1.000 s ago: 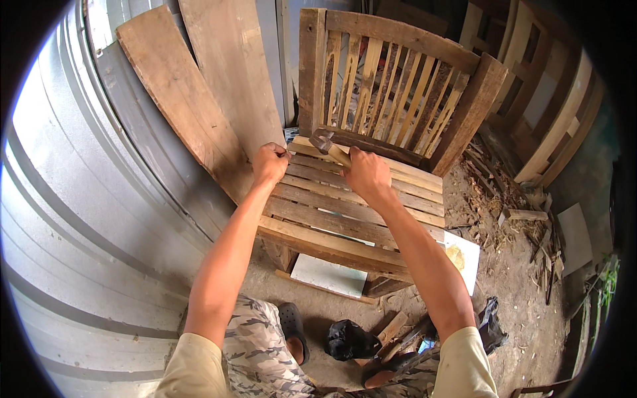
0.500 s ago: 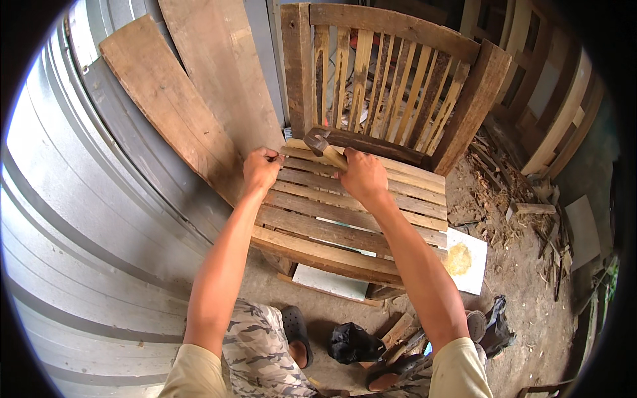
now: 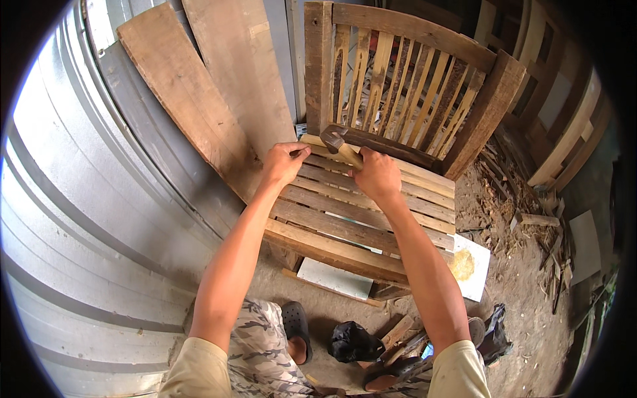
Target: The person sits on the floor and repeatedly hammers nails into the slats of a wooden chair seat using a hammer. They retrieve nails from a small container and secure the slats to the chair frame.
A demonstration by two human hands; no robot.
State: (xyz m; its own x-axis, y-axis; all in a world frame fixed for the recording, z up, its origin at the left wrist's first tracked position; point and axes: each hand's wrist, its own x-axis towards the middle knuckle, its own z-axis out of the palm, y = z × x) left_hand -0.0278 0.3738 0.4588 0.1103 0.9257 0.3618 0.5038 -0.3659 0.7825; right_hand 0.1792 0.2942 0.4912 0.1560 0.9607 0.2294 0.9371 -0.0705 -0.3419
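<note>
My right hand (image 3: 378, 174) is wrapped round the wooden handle of a hammer (image 3: 334, 139). Its dark metal head hangs over the rear slats of a wooden chair seat (image 3: 345, 233). At the seat's left edge, near the back, my left hand (image 3: 284, 162) is closed in a pinch. Whatever lies between thumb and fingers is too small to make out. Behind the seat stands the slatted chair back (image 3: 405, 86), framed by thick rough posts.
Wide planks (image 3: 179, 86) lean left of the chair against a corrugated metal wall (image 3: 99, 199). Wood scraps (image 3: 531, 219) litter the ground at right. Under the chair lies a white board (image 3: 470, 268) with sawdust; a black plastic bag (image 3: 355, 341) sits near my feet.
The view has shifted, so the chair appears a little farther right. My left hand has turned slightly, still pinched at the seat's left edge. The hammer remains over the rear slats.
</note>
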